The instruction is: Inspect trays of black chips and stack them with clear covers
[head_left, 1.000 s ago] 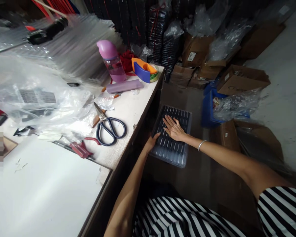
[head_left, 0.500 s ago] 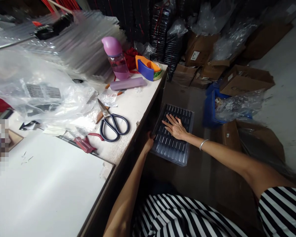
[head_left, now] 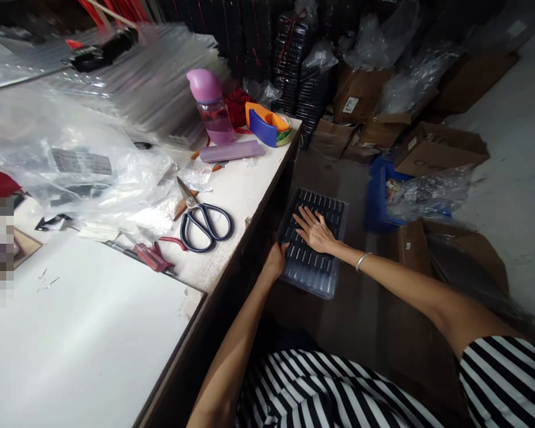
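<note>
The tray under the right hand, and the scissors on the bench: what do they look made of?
Tray: probably thin, glossy plastic; its ridged end looks see-through and catches light. Scissors: blades likely metal, greyish with a dull sheen; dark blue handles, smooth, perhaps plastic-coated.

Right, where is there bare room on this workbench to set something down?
Most of the flat white board, below the red-handled tool, bar some pale scraps. A smaller patch of chipped white benchtop lies between the translucent purple cylinder and the dark-blue-handled metal scissors. Behind, crumpled clear plastic bags and stacked clear plastic sheets crowd it.
</note>
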`<state>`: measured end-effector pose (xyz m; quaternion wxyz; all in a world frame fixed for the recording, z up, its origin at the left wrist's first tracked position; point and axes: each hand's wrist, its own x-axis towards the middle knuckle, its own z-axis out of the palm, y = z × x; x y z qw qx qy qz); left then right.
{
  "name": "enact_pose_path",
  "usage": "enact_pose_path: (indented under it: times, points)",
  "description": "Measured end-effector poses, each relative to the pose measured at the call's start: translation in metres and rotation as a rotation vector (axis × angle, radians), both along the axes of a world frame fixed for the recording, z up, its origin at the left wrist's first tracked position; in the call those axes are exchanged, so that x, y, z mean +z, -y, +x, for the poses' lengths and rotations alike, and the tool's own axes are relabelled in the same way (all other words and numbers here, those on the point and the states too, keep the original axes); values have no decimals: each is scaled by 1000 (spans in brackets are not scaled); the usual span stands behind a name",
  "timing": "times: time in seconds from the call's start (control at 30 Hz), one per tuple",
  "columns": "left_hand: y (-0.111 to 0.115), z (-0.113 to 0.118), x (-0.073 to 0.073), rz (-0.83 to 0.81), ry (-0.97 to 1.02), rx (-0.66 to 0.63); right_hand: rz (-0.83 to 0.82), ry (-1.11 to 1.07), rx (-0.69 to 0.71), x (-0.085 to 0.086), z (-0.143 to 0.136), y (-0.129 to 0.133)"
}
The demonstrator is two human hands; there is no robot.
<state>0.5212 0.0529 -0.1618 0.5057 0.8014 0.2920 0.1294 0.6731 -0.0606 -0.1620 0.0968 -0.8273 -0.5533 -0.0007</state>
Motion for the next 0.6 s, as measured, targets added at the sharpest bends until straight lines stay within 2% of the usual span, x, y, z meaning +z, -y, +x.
enact_pose_path:
  times: [0.2,0.6]
  points:
    - [-3,0,10,44,-22,-36,60,-43,-50,-1,0,1]
    - [-14,31,7,-54,-32,-97,91,-52,-52,1,-2,0]
